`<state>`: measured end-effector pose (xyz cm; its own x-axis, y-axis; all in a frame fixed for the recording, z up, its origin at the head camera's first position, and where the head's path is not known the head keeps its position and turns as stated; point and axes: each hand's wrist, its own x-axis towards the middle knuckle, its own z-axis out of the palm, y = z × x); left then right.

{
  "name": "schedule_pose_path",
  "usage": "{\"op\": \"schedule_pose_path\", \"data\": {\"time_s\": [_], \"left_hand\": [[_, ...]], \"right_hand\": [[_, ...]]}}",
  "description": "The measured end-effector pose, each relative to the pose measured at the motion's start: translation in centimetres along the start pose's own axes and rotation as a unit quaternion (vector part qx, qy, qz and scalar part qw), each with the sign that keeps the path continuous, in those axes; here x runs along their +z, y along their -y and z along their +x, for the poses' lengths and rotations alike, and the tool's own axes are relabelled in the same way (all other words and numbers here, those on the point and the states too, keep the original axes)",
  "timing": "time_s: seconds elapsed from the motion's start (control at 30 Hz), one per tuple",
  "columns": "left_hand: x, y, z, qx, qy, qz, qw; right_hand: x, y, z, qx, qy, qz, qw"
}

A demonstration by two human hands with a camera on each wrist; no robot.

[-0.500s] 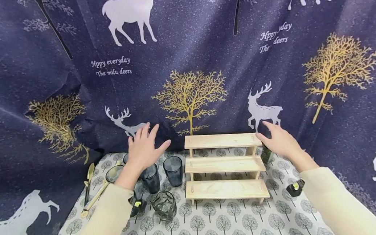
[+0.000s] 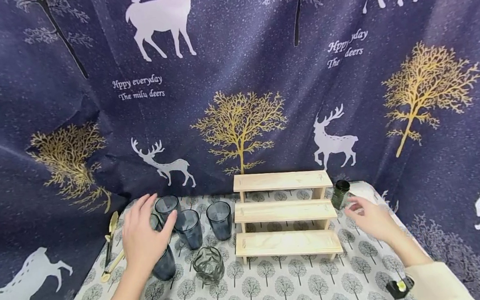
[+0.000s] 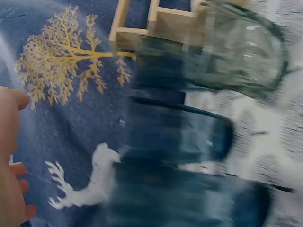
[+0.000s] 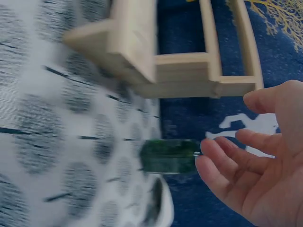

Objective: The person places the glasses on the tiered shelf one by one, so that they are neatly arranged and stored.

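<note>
My left hand (image 2: 142,236) hovers over the left group of blue glasses, thumb spread from the fingers and nothing held. Under and beside it stand several tall blue glasses, among them one near glass (image 2: 164,265) and one toward the middle (image 2: 220,221). A short clear faceted glass (image 2: 208,265) sits nearer the front. On the other side, my right hand (image 2: 370,217) is beside a small dark green glass jar (image 2: 340,194), fingers loosely bent. In the right wrist view, its fingertips come right up to one end of the green jar (image 4: 170,156).
A three-tier wooden shelf (image 2: 288,243) stands in the middle. Gold-coloured utensils (image 2: 111,235) lie at the left edge, and something white (image 2: 361,189) is behind the right hand. A dark blue printed cloth (image 2: 234,66) hangs behind the table.
My left hand has moved left and down over the glasses. My right hand has dropped from the shelf's top corner to beside the green jar, which now shows more fully.
</note>
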<state>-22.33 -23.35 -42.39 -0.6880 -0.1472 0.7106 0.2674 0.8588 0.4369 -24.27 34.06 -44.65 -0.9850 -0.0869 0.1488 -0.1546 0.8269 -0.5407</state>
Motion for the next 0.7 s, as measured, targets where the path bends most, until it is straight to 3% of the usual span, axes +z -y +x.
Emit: {"op": "schedule_pose_path", "data": {"time_s": [0.13, 0.3, 0.43, 0.6, 0.7], "left_hand": [[-0.4, 1.5, -2.3, -0.050, 0.003, -0.018, 0.9986], [-0.2, 2.7, -4.6, -0.106, 0.022, -0.041, 0.9932], [0.1, 3.3, -6.0, -0.150, 0.047, -0.054, 0.9861], [0.6, 4.0, -7.1, -0.196, 0.062, -0.082, 0.9752], [0.9, 4.3, -7.6, -0.210, 0.066, -0.104, 0.9700]], "right_hand": [[1.9, -0.8, -1.4, 0.014, 0.031, 0.031, 0.9989], [3.6, -0.8, -2.6, 0.078, 0.078, 0.110, 0.9878], [4.6, -0.7, -3.0, 0.126, 0.111, 0.215, 0.9620], [5.5, -1.3, -3.3, 0.130, 0.148, 0.328, 0.9240], [5.9, -1.9, -3.4, 0.125, 0.158, 0.363, 0.9099]]}}
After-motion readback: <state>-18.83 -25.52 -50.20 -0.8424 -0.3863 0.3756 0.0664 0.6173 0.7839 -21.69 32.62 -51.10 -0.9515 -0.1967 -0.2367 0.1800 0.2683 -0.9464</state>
